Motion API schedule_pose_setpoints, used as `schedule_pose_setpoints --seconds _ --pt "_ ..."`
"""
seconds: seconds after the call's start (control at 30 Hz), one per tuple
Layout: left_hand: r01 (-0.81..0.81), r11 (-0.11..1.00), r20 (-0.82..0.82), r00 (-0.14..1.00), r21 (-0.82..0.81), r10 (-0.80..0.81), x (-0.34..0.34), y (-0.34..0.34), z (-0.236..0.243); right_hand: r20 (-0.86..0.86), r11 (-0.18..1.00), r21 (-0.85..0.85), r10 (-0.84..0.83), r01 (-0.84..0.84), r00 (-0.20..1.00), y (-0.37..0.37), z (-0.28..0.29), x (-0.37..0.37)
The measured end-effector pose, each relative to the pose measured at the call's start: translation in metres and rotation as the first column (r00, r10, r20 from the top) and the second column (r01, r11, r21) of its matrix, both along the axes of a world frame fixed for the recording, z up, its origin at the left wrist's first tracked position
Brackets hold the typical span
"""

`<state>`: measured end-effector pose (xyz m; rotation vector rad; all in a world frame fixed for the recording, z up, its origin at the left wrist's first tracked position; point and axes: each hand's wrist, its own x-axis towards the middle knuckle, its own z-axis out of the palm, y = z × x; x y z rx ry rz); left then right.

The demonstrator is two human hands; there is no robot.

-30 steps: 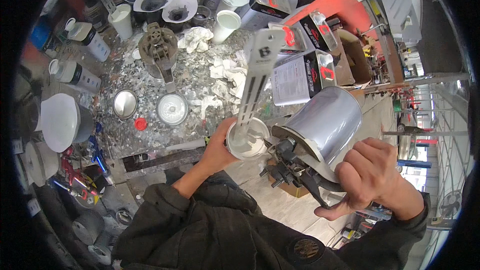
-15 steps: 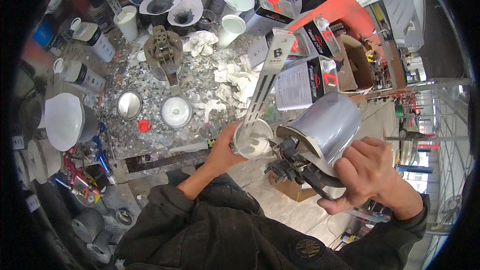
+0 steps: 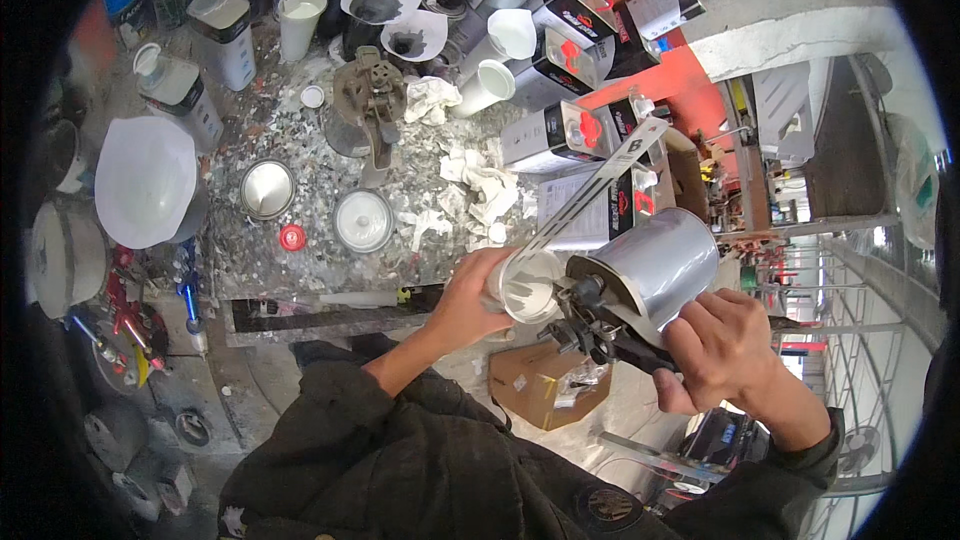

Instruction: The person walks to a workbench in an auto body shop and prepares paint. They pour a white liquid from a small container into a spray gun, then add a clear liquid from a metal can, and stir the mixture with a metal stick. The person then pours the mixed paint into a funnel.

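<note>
My left hand [image 3: 462,302] is wrapped round a white mixing cup [image 3: 532,294] with pale liquid in it. A long slotted metal measuring stick [image 3: 590,195] stands in the cup and leans to the upper right. My right hand [image 3: 722,348] grips the handle of a clamp-on pouring lid [image 3: 590,315], with the thumb beneath. The lid is fixed on a silver paint can [image 3: 668,262], which lies tilted with its lid end toward the cup. The lid's spout end is right at the cup's rim; whether liquid is flowing, I cannot make out.
On the paint-spattered bench [image 3: 330,170] are another lidded can [image 3: 368,100], crumpled tissue [image 3: 485,185], a round tin [image 3: 363,220] and a red cap [image 3: 291,238]. Rectangular metal cans [image 3: 555,137] crowd the right. Spray guns [image 3: 190,290] hang at left. A cardboard box [image 3: 530,380] sits on the floor.
The measuring stick now leans farther right. The cup has come slightly closer to the can's lid, and my view has shifted. Both hands keep their hold.
</note>
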<state>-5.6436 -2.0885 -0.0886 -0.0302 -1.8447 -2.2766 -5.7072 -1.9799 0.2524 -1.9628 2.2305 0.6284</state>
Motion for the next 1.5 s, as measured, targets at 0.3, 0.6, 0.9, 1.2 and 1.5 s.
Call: schedule_pose_setpoints --seconds 0.3,0.6,0.9,1.2,1.5 --pt "0.02 0.99 -0.044 0.999 0.141 -0.014 -0.005 0.006 0.014 -0.068 0.995 0.1 0.005 0.002 0.998 -0.024 0.013 0.022" --pt "-0.018 0.995 -0.083 0.996 0.096 0.026 -0.01 0.013 0.01 -0.066 0.992 0.128 0.006 0.002 0.998 -0.036 0.018 0.026" --pt "0.006 0.992 -0.073 0.997 0.123 0.003 -0.016 0.019 0.009 -0.083 0.988 0.153 0.007 0.006 0.997 -0.028 0.018 0.02" --pt "-0.027 0.996 -0.058 0.998 0.08 0.032 -0.017 0.023 0.005 -0.045 0.988 0.15 -0.032 0.038 0.998 -0.013 0.011 0.002" --pt "-0.024 0.998 0.0 1.0 -0.065 0.024 -0.019 0.014 -0.005 0.004 0.994 -0.071 -0.087 0.087 0.996 0.035 -0.015 -0.022"
